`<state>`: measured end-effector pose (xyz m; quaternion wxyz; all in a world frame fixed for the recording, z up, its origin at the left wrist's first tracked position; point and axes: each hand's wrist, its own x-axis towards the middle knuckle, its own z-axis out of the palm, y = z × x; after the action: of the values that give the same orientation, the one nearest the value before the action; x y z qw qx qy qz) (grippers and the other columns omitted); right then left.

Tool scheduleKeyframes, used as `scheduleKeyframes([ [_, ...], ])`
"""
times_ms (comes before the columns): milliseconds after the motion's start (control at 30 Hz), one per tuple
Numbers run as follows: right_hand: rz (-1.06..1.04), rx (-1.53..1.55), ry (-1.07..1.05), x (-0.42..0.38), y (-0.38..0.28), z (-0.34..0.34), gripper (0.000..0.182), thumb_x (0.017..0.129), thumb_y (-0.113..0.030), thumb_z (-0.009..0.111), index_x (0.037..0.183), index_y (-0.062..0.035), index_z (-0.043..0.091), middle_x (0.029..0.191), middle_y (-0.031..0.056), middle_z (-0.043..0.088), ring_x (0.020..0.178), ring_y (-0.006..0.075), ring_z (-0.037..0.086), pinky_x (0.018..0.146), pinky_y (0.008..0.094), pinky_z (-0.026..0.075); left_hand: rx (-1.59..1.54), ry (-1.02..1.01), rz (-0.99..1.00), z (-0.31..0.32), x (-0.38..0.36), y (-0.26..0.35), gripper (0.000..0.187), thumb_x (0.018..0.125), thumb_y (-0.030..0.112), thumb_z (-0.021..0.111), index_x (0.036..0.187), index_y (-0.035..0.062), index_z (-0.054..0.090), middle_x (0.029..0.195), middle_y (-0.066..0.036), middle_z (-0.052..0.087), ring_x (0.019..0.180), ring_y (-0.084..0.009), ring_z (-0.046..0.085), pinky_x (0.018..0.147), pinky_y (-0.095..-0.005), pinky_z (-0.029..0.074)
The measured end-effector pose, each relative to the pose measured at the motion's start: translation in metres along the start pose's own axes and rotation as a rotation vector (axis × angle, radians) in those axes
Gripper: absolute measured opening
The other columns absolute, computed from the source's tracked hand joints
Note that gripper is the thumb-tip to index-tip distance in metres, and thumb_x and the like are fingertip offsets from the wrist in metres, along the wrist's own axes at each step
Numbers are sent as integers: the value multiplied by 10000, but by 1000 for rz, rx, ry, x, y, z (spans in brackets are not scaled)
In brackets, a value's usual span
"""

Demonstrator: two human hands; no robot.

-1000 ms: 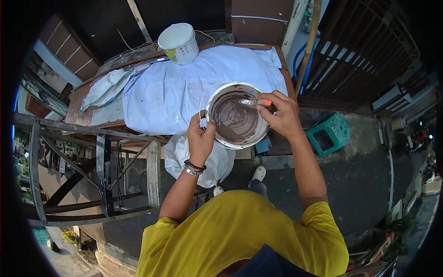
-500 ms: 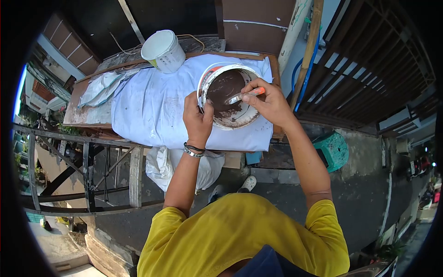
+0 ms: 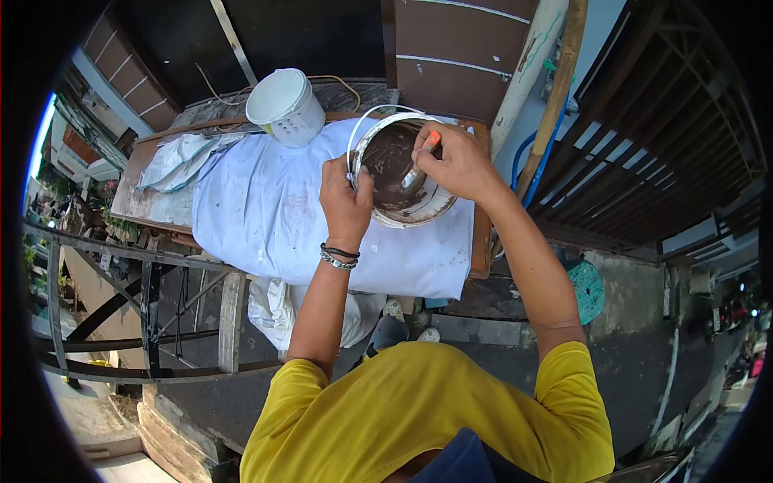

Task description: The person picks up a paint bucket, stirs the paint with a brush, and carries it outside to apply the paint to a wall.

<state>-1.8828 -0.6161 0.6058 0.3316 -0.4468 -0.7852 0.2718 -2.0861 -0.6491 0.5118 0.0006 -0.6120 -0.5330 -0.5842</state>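
A white bucket [image 3: 439,208] holds thick dark brown paint [image 3: 386,161] and is tipped a little toward me. My left hand [image 3: 346,197] grips its left rim, thumb inside and fingers outside. In my right hand [image 3: 459,165], over the right side of the opening, is a paintbrush [image 3: 414,175] with an orange handle end. Its lower end reaches into the brown paint, so the bristles are mostly hidden. The bucket's wire handle [image 3: 354,133] stands up at the left and back. Beneath the bucket lies a white cloth [image 3: 258,213] with brown specks.
A second white bucket [image 3: 294,113] stands at the back of the cloth-covered table. Left of me is a metal frame [image 3: 153,306]. A white sack [image 3: 274,310] lies below the table, and a green plastic stool [image 3: 588,290] is at right. A bamboo pole [image 3: 555,97] leans at the back right.
The paintbrush has gone from lying nearly flat to steeper, its lower end in the paint. My right hand has shifted slightly left and up; my left hand keeps its grip.
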Motion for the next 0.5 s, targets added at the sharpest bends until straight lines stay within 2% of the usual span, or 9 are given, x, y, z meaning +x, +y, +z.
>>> scheduleKeyframes([
  [100,-158,82,-24,21,16,-6,194,808,-144,614,961,-32,657,852,111,714,803,258,691,757,378,516,2,-60,-99,6,19,-5,228,877,87,650,1079,-19,652,899,-161,600,820,-324,593,735,-408,484],
  [200,-174,-19,-361,40,23,-11,305,774,-85,565,1059,-31,656,1037,160,702,997,309,663,872,408,506,-44,-104,-91,14,46,-17,210,874,94,647,1049,-22,663,879,-158,612,824,-317,601,749,-405,484],
  [233,-269,-108,-450,47,27,-9,348,777,-73,540,1102,-31,656,1040,161,701,1024,318,637,910,432,487,-45,-113,-82,18,55,-25,211,873,97,648,1045,-24,666,878,-162,612,824,-322,602,754,-411,484],
  [267,-228,-124,-585,53,20,-13,356,789,-63,524,1115,-31,665,1047,157,704,1061,316,618,939,429,470,-58,-141,-123,22,64,-28,209,870,98,648,1037,-25,671,874,-168,613,829,-331,605,759,-418,483],
  [300,-234,-4,-665,60,27,-10,340,796,-53,518,1095,-22,677,1044,152,709,1017,307,630,911,420,480,-64,-147,-96,27,75,-33,203,868,97,648,1028,-26,675,876,-174,617,831,-338,609,758,-422,483],
  [333,-215,38,-740,70,28,-12,323,757,-54,523,1026,-29,700,960,153,720,927,298,668,852,408,495,-67,-153,-72,31,85,-38,198,867,97,647,1018,-27,678,878,-179,620,833,-346,613,757,-426,483],
  [367,-155,48,-763,78,30,-15,313,749,-62,529,1006,-17,702,1002,122,735,953,253,679,865,370,505,-84,-176,-76,35,92,-43,200,865,101,647,1013,-29,680,880,-186,623,830,-354,615,753,-431,484],
  [433,-63,289,-707,89,29,-36,279,740,-75,553,964,-5,704,1035,105,738,994,231,681,895,372,514,-120,-224,-99,44,103,-54,215,862,117,643,1005,-39,681,900,-208,637,828,-375,624,751,-440,489],
  [500,-62,470,-569,92,48,-52,253,787,-76,574,999,1,688,1083,135,722,1009,238,675,876,374,524,-161,-254,-143,48,113,-63,232,858,121,634,1016,-42,684,899,-218,646,838,-378,628,764,-436,492],
])
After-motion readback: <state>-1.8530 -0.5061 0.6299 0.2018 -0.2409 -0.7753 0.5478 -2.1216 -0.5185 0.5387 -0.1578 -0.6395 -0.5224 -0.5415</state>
